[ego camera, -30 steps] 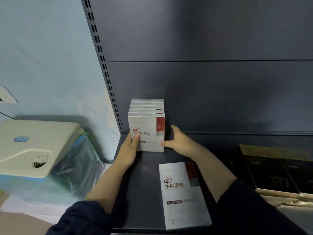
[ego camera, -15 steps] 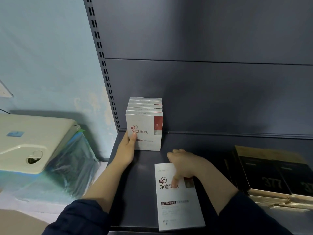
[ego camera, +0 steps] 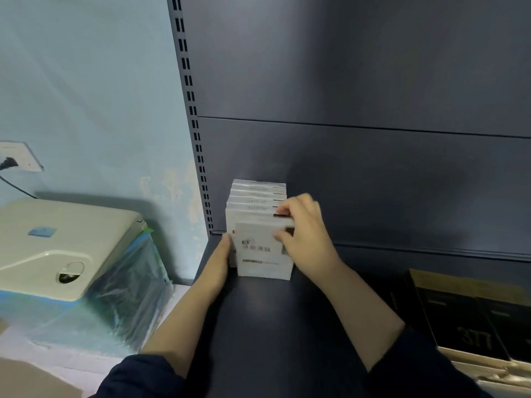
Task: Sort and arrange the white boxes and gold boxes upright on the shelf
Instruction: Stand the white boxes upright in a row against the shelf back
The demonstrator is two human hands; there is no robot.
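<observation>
Here right grip (ego camera: pixel 307 239) pinches the front white box (ego camera: pixel 258 255); left grip (ego camera: pixel 221 259) flat against the row (ego camera: pixel 255 201).

dim, bluish light; the front white box (ego camera: pixel 263 249) is motion-blurred; edges bow.

Dark navy sleeves (ego camera: pixel 416 366) on both arms, ending mid-forearm, wrists bare.

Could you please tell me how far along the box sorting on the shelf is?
Done: a row of white boxes stands upright at the shelf's left rear. In hand: the right hand sets another white box at the row's front while the left hand steadies its side. Left: the gold boxes lie flat on the right.
</observation>
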